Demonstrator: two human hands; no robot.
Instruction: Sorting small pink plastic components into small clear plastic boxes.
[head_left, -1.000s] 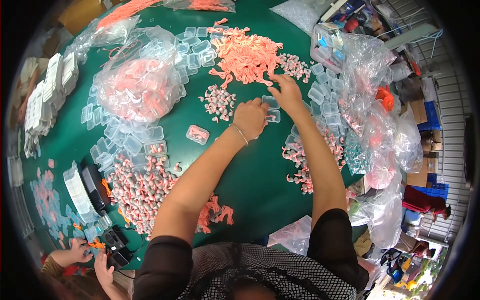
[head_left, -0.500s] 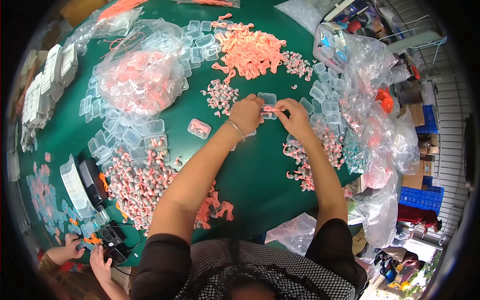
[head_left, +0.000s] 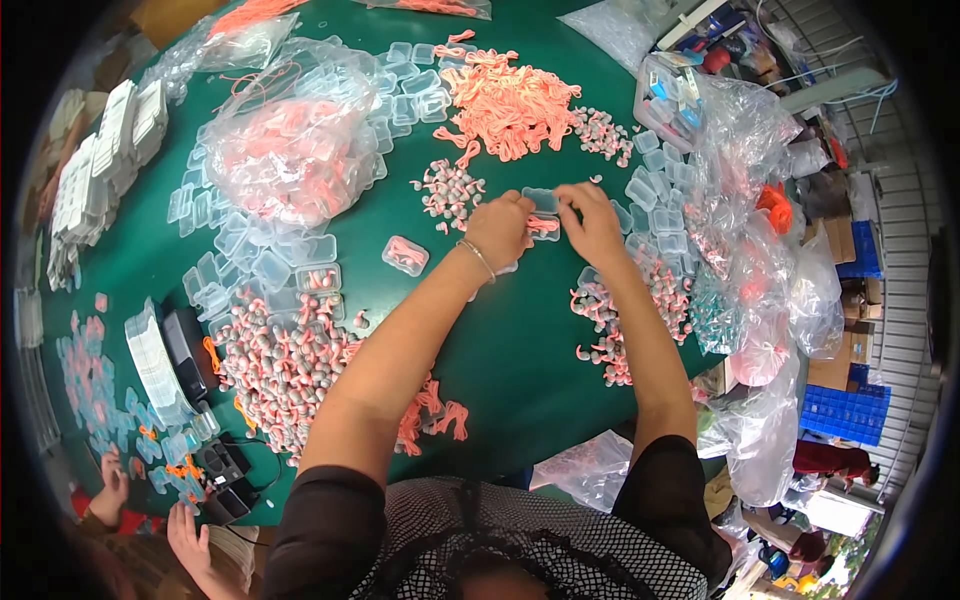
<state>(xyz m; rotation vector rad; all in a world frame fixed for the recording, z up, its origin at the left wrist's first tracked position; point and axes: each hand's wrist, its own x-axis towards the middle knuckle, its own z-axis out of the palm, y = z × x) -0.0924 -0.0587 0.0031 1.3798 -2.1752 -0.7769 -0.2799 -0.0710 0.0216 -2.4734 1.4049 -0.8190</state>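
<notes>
A small clear plastic case (head_left: pixel 541 200) lies unfolded in front of me, its lid half on the far side. A folded coral cord (head_left: pixel 543 226) rests in the near half. My left hand (head_left: pixel 500 234) is closed on the case's left side, a bracelet around its wrist. On the right, the curled fingers of my right hand (head_left: pixel 590 215) pinch the edge of the lid; the fingertips are partly hidden. Left of my hands sits a closed case (head_left: pixel 405 256) with coral cord inside. Just beyond my left hand is a pile of small grey-and-coral pieces (head_left: pixel 450 190).
Coral cords (head_left: pixel 510 105) are heaped at the far middle. A plastic bag (head_left: pixel 290 160) lies among empty cases at left. Grey-and-coral pieces pile up beside my left forearm (head_left: pixel 285 370) and right forearm (head_left: pixel 655 300). Another person's hands (head_left: pixel 188 540) are at lower left.
My right hand has let go of the coral cord, which now lies in the case, and has moved to the lid's edge. The other person's hands have moved apart from the orange pieces.
</notes>
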